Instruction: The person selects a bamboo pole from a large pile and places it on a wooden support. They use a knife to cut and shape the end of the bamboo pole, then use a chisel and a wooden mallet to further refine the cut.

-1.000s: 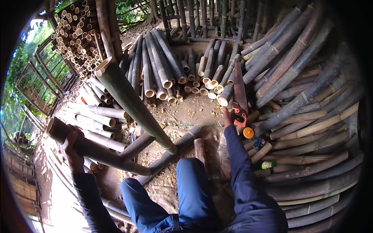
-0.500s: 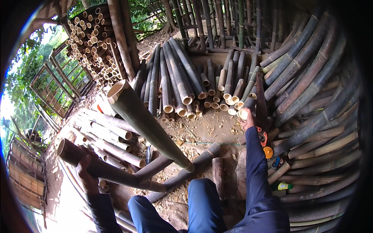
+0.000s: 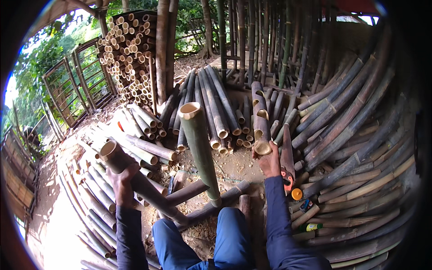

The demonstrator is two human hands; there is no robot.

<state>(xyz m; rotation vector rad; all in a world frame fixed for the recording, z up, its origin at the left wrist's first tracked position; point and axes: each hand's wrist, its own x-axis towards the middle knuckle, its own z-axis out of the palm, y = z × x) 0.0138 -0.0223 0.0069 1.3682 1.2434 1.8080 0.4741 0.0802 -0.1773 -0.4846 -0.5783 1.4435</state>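
My left hand [image 3: 122, 183] is closed round a dark bamboo pole [image 3: 150, 193], which slants from an open upper end down to the ground by my knees. In my right hand [image 3: 269, 163] is a notched bamboo tube [image 3: 261, 118], gripped at its pale near end and pointing away from me. Several openings are cut along its upper side. Between my hands a thick green bamboo pole [image 3: 199, 150] stands tilted, its foot by a dark bamboo piece [image 3: 231, 194] lying on the ground. A saw [image 3: 287, 150] with an orange handle is just right of my right hand.
Cut bamboo lies left [image 3: 96, 180], ahead [image 3: 211, 105] and right [image 3: 351, 112]. A stack of tubes [image 3: 130, 54] rises behind a wooden post [image 3: 163, 49]. Near the right pile are an orange round object [image 3: 297, 194] and a green bottle [image 3: 313, 227]. Shavings litter the ground.
My right hand has drawn the notched bamboo tube nearer and raised it, so its cut openings now show. My left hand still grips its pole. The whole view has shifted.
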